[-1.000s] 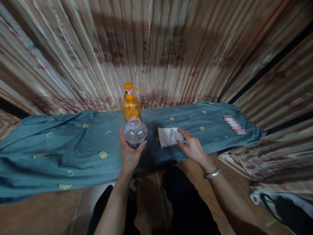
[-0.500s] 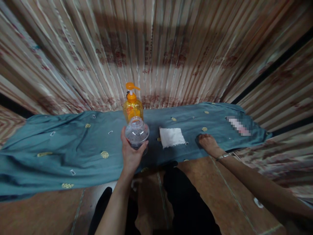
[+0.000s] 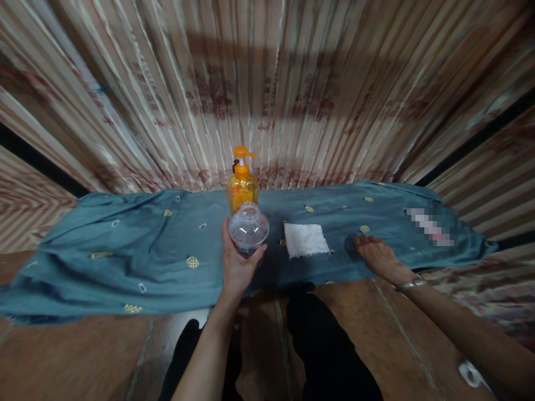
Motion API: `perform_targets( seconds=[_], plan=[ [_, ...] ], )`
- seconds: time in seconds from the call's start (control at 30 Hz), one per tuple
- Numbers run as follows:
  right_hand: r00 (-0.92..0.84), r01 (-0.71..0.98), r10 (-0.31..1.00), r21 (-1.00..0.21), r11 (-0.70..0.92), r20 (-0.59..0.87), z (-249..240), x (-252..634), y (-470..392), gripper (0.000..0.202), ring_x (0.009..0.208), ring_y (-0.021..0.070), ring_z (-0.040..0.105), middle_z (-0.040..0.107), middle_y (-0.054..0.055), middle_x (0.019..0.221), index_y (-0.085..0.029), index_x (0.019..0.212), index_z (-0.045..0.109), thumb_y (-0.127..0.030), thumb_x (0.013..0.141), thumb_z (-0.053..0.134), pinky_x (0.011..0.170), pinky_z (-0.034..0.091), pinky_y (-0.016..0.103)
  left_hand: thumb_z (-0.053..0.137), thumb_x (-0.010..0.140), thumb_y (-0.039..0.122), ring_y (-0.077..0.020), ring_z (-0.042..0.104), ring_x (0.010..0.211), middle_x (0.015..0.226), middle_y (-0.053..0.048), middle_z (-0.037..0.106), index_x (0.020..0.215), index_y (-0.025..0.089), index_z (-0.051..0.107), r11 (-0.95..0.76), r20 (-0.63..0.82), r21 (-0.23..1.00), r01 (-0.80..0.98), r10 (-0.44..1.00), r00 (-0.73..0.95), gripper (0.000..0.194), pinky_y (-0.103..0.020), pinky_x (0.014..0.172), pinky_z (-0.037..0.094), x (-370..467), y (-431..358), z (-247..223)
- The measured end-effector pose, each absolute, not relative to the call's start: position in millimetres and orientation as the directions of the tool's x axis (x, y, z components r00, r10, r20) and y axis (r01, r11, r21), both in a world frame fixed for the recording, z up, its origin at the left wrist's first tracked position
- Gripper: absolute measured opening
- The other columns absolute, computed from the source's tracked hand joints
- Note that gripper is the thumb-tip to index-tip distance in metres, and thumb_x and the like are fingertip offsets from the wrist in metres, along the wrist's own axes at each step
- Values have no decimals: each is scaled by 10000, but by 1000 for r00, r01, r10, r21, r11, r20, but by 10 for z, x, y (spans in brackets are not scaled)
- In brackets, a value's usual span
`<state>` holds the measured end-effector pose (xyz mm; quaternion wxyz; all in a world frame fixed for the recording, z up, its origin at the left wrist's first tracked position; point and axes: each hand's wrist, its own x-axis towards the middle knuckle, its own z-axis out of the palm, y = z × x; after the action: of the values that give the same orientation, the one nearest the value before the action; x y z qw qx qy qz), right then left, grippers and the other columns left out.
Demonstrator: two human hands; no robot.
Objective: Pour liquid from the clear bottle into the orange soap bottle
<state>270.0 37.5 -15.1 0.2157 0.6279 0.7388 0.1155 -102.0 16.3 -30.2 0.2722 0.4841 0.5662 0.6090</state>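
Clear plastic sits in the grasp of a person's left hand (image 3: 240, 270), its fingers and thumb wrapped around the sides of a round-bodied, open-necked bottle (image 3: 249, 229) just to the left of a white cloth (image 3: 307, 240). Whether the bottle's base touches the surface beneath cannot be told. To the right of the white cloth and apart from it, the right hand (image 3: 378, 257) is released, its fingers together and slightly bent, low over the teal fabric (image 3: 167, 273); contact with the fabric is unclear. A silver bangle (image 3: 410, 284) circles the right wrist.

The white cloth lies flat, its near edge frayed, on the teal fabric, which is printed with yellow pineapples and stretches out to both sides. Beyond the white cloth and to its left, an amber pump dispenser (image 3: 242, 190) with an orange head stands upright, partly hidden by the clear bottle. Pleated, red-patterned curtains (image 3: 267, 94) hang behind the white cloth. On its near side, black-clad legs (image 3: 326, 345) extend over brown floor tiles (image 3: 376, 328).
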Motion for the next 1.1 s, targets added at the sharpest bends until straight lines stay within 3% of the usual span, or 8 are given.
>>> perform_targets(
  seconds=[0.07,0.17,0.3,0.4,0.57,0.67,0.93,1.1],
  plan=[
    [-144,879,978,434,197,-152,-63,2626,371,373,1093,331,814,806,269,1138,-69,1203,753,42,951,503,911,646,394,947,673,337,-340,668,1377,1527,-181,640,1653,244,359,-209,278,955,212,879,-387,1146,-513,1184,511,-1016,160,-310],
    [-262,914,963,304,269,-64,88,2407,385,306,1105,360,809,806,272,1193,-73,1204,772,-45,959,592,984,639,446,950,664,322,-343,665,1387,1536,-179,636,1650,261,362,-211,276,956,203,880,-388,1150,-521,1177,521,-1010,160,-314],
    [-432,893,890,-68,445,149,277,1927,531,370,1286,357,754,783,242,1346,-104,1356,724,-251,1032,619,1094,613,478,958,638,283,-352,649,1413,1548,-191,626,1641,253,357,-200,260,962,187,883,-391,1169,-529,1195,506,-996,164,-307],
    [-400,777,837,-346,526,374,420,1468,811,478,1328,349,736,754,211,1430,-151,1448,666,-334,1007,680,1126,595,536,954,631,247,-345,643,1425,1552,-187,628,1637,256,344,-188,245,966,177,887,-391,1176,-525,1213,487,-984,166,-306],
    [-374,547,835,-631,550,404,630,700,1486,785,1435,348,659,649,208,1578,-157,1567,549,-394,873,831,1203,523,542,957,622,266,-362,644,1423,1552,-211,625,1637,226,324,-148,206,974,173,897,-391,1197,-526,1206,491,-992,166,-310],
    [-447,462,830,-708,533,334,651,406,1791,913,1480,349,614,639,199,1591,-147,1563,534,-368,767,923,1249,468,526,949,633,285,-367,634,1436,1569,-236,606,1637,191,310,-142,200,974,174,902,-384,1194,-517,1215,482,-998,159,-303],
    [-400,593,884,-667,451,243,590,260,1825,724,1278,336,741,776,182,1376,-96,1398,661,-275,753,935,1147,540,473,933,668,279,-360,654,1409,1538,-201,628,1653,214,303,-170,228,968,185,904,-361,1170,-515,1208,490,-979,157,-331],
    [-250,556,906,-716,423,341,569,483,1727,703,1225,340,759,800,161,1311,-137,1329,689,-392,735,964,1106,570,499,1001,627,451,-429,334,1651,1753,-241,348,1683,210,290,-272,383,908,319,847,-368,1296,-572,1332,300,-1034,61,-349]
  ],
)
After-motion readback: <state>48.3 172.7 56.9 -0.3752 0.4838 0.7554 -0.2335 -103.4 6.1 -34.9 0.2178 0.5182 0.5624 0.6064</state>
